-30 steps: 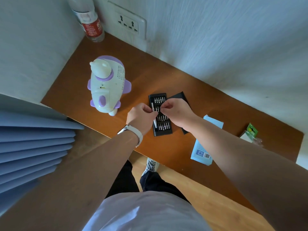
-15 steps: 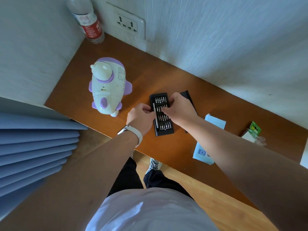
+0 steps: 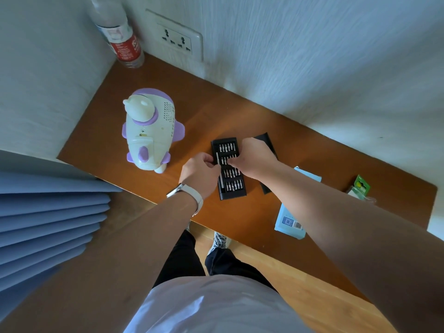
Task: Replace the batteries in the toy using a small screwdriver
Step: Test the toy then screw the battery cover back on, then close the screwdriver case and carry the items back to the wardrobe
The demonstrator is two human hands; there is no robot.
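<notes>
Brown desk (image 3: 216, 111) in a white corner, blue curtain (image 3: 48, 224) on my left, water bottle (image 3: 120, 37) at the back. Toy (image 3: 149, 135) lies left of the bit case (image 3: 234, 192), long axis front-to-back, head toward the wall. Left hand (image 3: 198, 174) pinches the screwdriver (image 3: 221, 182) in the case; right hand (image 3: 255, 158) is curled over the bits, can't tell if gripping. Blue packet (image 3: 288, 222) sits right.

A home room: wall socket (image 3: 178, 42), wooden desk (image 3: 144, 75), curtain (image 3: 48, 224).

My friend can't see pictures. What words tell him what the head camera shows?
Two hands reach into an open black case of screwdriver bits on a brown desk, left hand at the screwdriver, right hand among the bits. A white-and-purple toy stands nearby.
</notes>
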